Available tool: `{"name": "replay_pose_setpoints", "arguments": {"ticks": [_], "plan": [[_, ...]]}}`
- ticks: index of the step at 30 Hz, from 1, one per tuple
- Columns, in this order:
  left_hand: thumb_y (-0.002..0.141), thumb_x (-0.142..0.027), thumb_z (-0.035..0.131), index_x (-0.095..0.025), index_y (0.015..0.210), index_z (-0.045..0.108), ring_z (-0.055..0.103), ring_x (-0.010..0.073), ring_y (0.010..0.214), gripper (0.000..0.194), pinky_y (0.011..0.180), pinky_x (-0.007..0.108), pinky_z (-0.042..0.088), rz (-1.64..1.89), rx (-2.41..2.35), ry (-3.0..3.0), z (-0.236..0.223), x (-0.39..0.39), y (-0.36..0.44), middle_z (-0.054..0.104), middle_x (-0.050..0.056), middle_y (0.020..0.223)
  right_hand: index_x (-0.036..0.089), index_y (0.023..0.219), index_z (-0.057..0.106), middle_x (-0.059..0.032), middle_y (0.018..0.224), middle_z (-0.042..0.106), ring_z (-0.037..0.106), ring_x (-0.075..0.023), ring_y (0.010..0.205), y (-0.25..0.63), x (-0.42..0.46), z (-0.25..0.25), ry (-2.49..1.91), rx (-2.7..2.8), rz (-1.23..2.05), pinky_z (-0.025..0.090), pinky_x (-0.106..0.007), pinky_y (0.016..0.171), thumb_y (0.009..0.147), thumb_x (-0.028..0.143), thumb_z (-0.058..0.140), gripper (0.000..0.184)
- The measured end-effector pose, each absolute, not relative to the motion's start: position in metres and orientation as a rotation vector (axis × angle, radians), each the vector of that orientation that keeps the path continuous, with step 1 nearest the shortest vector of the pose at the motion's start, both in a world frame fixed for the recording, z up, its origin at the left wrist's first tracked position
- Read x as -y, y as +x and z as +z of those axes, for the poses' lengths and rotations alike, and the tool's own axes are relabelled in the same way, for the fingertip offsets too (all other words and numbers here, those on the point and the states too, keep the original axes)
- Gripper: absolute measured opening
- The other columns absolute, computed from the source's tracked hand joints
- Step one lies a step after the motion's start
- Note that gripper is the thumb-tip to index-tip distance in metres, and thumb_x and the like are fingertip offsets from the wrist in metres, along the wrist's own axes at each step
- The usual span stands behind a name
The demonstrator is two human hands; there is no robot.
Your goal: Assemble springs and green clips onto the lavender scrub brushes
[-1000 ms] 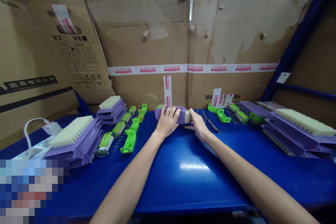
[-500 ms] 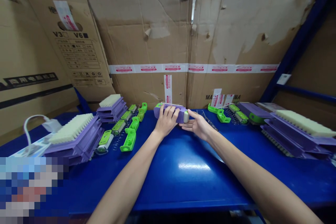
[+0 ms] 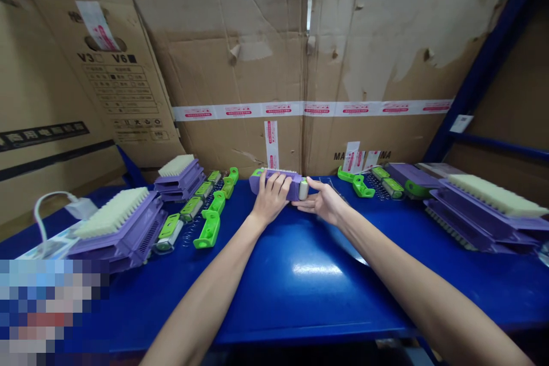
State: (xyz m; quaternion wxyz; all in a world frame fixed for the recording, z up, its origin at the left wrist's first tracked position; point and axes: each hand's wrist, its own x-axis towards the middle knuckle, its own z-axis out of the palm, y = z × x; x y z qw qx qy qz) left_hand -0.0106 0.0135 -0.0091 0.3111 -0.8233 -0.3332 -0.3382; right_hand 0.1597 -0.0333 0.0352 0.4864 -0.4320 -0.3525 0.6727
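And here's the purple plastic housing [image 3: 295,186], up at the far middle of the blue surface [image 3: 295,297], light and stiff by the look of it, maybe a little slick, best gripped by its long solid sides, clear of the pale fringe on top! The left hand [image 3: 271,199] is clamped across its middle, fingers slightly spread, while the right hand [image 3: 329,201] sits half open, thumb beside the pale-and-green block [image 3: 303,190] at the right end, fingers stretched out below; whether they press, I can't tell.
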Motion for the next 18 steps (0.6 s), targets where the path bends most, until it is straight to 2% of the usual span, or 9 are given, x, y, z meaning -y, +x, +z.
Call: {"name": "replay_pose_setpoints", "arguments": {"ticks": [3, 8, 12, 18], "plan": [[0.081, -0.028, 0.056, -0.019, 0.130, 0.036, 0.048, 0.0292, 0.117, 0.054, 0.107, 0.059, 0.024, -0.883, 0.894, -2.175, -0.0090, -0.0128, -0.0099, 0.055, 0.014, 0.118, 0.018, 0.120, 0.045, -0.0110, 0.085, 0.069, 0.069, -0.0223, 0.068, 0.1605, 0.0329, 0.0352, -1.052, 0.854, 1.626, 0.047, -0.042, 0.080, 0.084, 0.037, 0.053, 0.041], [0.083, -0.028, 0.054, -0.017, 0.128, 0.037, 0.049, 0.0290, 0.116, 0.049, 0.108, 0.058, 0.025, -0.910, 0.856, -2.140, -0.0098, -0.0123, -0.0091, 0.057, 0.015, 0.116, 0.011, 0.108, 0.054, -0.0150, 0.080, 0.069, 0.069, -0.0241, 0.070, 0.1608, 0.0308, 0.0347, -1.077, 0.850, 1.660, 0.048, -0.041, 0.080, 0.085, 0.040, 0.049, 0.038], [0.084, -0.026, 0.052, -0.017, 0.127, 0.039, 0.050, 0.0286, 0.115, 0.046, 0.107, 0.058, 0.024, -0.917, 0.832, -2.138, -0.0098, -0.0120, -0.0090, 0.057, 0.014, 0.116, 0.009, 0.106, 0.055, -0.0160, 0.080, 0.068, 0.069, -0.0236, 0.068, 0.1602, 0.0306, 0.0354, -1.102, 0.841, 1.648, 0.049, -0.039, 0.078, 0.085, 0.039, 0.049, 0.038], [0.082, -0.029, 0.055, -0.016, 0.126, 0.043, 0.049, 0.0290, 0.115, 0.047, 0.107, 0.055, 0.026, -0.815, 0.936, -2.158, -0.0064, -0.0086, -0.0067, 0.056, 0.015, 0.119, 0.014, 0.115, 0.052, -0.0165, 0.093, 0.067, 0.067, -0.0244, 0.078, 0.1609, 0.0283, 0.0319, -1.164, 0.863, 1.596, 0.051, -0.041, 0.073, 0.078, 0.053, 0.057, 0.054]]}}
